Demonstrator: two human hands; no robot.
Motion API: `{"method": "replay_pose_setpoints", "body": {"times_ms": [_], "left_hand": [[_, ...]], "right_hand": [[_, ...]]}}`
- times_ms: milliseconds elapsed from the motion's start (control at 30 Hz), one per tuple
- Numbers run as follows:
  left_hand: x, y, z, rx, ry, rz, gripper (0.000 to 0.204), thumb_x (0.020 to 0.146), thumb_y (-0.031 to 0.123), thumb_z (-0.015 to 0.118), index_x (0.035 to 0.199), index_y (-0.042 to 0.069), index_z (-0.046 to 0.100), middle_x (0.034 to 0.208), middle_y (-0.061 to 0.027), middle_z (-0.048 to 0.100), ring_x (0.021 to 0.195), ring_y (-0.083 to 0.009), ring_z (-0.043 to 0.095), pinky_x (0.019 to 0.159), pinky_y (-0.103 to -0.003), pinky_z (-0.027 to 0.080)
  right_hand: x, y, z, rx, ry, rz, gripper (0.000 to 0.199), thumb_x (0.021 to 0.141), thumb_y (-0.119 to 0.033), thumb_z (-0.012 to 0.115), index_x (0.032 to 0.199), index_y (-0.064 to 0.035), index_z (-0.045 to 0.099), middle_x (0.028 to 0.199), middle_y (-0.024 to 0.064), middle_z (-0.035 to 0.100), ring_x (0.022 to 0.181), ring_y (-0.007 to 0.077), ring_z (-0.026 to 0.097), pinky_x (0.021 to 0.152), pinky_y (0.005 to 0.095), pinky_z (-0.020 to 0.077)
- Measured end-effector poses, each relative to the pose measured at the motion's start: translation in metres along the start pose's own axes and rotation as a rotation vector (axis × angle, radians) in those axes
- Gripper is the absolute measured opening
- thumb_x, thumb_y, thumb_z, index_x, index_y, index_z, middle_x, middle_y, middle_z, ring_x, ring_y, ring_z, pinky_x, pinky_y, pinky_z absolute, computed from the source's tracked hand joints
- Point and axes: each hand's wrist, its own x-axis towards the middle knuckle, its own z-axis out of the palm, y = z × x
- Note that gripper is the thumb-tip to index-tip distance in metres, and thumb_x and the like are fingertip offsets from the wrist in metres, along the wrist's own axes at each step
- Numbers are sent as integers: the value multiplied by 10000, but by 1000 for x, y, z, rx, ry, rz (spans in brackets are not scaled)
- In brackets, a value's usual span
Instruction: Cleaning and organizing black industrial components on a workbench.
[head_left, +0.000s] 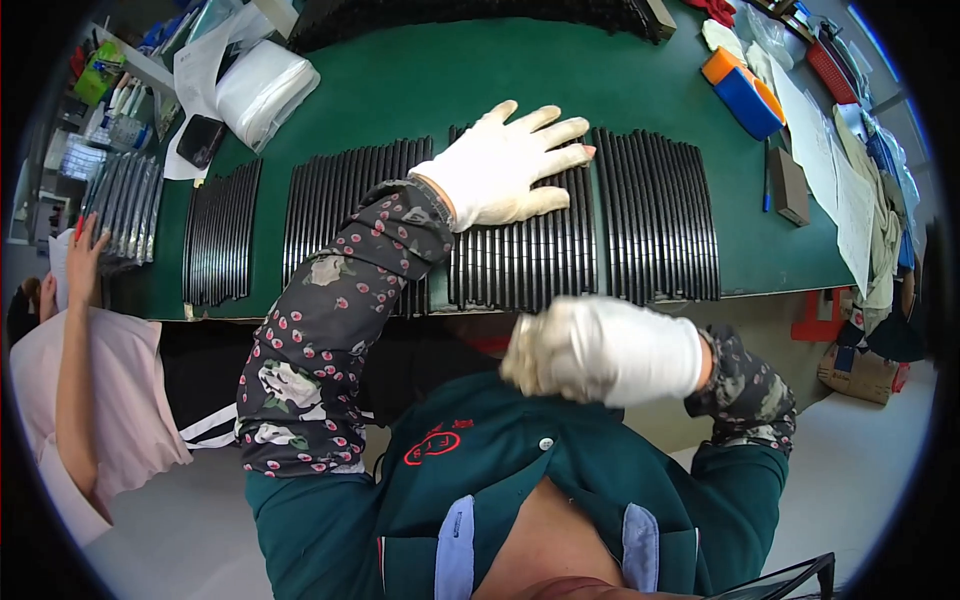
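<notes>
Left hand (500,175) hides the upper part of the group of black rods (525,265) under it; its sleeve (320,320) cuts across the next group (350,190) to the left. Right hand (625,350) curled, finger side blurred; can't tell if anything is inside. Dark pile (480,20) cut off by the top rim, contents unclear. Co-worker's arm (75,390) at left, body partly out of frame.

Left hand: palm down on the rods, fingers spread wide, pointing right, gripping nothing; one bare fingertip shows through the glove. Right hand: fingers folded into a fist, in front of the torso by the near table edge, forearm coming from the right.

Rods lie side by side in four groups along the near side of the green table (450,85). Upper left: plastic bags (265,90), phone (202,141). Right: orange-and-blue holder (745,98), pen (767,185), brown block (790,190). Left hand and sleeve block most of the view.
</notes>
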Motion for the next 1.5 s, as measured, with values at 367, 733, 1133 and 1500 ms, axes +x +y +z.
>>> {"method": "replay_pose_setpoints", "body": {"times_ms": [367, 733, 1133, 1500], "left_hand": [[2, 3, -1, -70, -53, -49, 571, 912, 435, 526, 1407, 172, 420, 1513, -63, 329, 1391, -280, 316, 1130, -514, 252], [5, 2, -4, -56, -57, -42, 552, 924, 448, 508, 1401, 181, 430, 1512, -63, 327, 1384, -281, 327, 1126, -506, 264], [-8, -7, -19, -53, 67, -74, 623, 926, 472, 504, 1444, 157, 361, 1547, -106, 234, 1429, -302, 222, 1148, -517, 210], [-120, -48, -24, 75, -70, -167, 619, 904, 382, 541, 1446, 144, 358, 1535, -82, 280, 1422, -280, 250, 1136, -510, 235]], "right_hand": [[26, -16, 9, -160, -209, 24, 150, 718, 20, 645, 842, -42, 588, 817, 48, 606, 713, 213, 588, 606, 314, 500], [53, -15, 7, -279, -58, -31, 222, 718, -73, 620, 940, -71, 627, 889, 59, 591, 774, 263, 555, 669, 353, 488], [44, -28, 11, -156, -27, 82, 228, 652, -88, 703, 870, -70, 640, 909, 35, 619, 869, 262, 570, 728, 360, 507], [61, -15, -14, -281, 198, 27, 169, 711, -42, 663, 871, -70, 617, 930, 78, 632, 841, 270, 597, 717, 384, 488]]}}
